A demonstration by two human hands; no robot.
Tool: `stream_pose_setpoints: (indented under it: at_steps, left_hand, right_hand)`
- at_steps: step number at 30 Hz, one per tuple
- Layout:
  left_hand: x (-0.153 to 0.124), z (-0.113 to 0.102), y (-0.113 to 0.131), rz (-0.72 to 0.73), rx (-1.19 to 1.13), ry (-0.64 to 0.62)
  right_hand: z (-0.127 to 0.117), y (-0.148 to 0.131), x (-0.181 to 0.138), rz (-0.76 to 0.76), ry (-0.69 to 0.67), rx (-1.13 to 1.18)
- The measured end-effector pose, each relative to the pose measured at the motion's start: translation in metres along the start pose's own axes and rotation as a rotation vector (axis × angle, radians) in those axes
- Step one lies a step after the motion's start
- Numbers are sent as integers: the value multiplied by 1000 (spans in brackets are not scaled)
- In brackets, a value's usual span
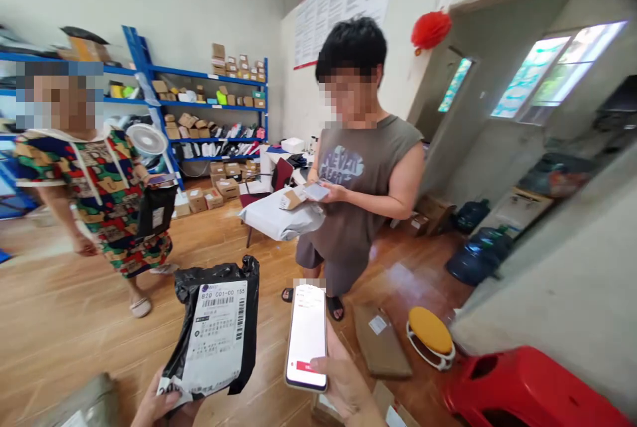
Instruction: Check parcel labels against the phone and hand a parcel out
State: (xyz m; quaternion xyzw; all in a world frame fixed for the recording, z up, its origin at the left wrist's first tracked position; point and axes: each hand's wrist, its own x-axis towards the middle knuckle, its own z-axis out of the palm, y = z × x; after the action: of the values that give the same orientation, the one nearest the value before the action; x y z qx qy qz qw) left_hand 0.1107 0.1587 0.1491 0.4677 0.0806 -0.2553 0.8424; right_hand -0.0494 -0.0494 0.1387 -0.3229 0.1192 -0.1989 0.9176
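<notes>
My left hand (162, 406) grips the lower edge of a black plastic parcel (219, 327) with a white shipping label facing me. My right hand (343, 380) holds a smartphone (307, 337) upright beside the parcel, its screen lit white and red. The two are close but apart. Facing me stands a person in a grey sleeveless shirt (355, 195) who holds a grey mailer bag (281, 218), a small brown box and a phone. At the left a second person in a patterned outfit (99, 195) carries a black parcel (156, 209).
Blue shelving (209, 109) with boxes lines the back wall. A flat brown package (381, 341) and a yellow-topped stool (430, 334) lie on the wooden floor. A red plastic stool (527, 390) is at the lower right, water jugs (472, 254) by the doorway.
</notes>
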Motion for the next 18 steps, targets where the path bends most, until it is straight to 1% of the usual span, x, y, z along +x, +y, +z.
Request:
stream_pose_setpoints:
  at_steps: [2, 4, 7, 10, 12, 14, 16, 18]
  left_hand:
    - [11, -10, 14, 11, -54, 45]
    - [19, -20, 24, 10, -138, 55]
    - [26, -31, 32, 27, -253, 15]
    - [31, -37, 37, 64, -318, -19]
    - [34, -36, 41, 92, -343, -21]
    - [39, -31, 46, 130, -357, 5]
    - [44, -23, 52, 180, -381, 75]
    - [51, -13, 58, 236, -414, 162]
  right_hand:
    - [11, 8, 19, 54, -44, -31]
    - [19, 16, 36, 118, -71, -60]
    - [28, 24, 59, 217, -97, -82]
    - [42, 23, 80, 269, -139, -104]
    - [53, 21, 93, 284, -182, -129]
    - [65, 18, 108, 315, -224, -159]
    - [74, 16, 125, 331, -266, -175]
    - [81, 16, 145, 349, -339, -191]
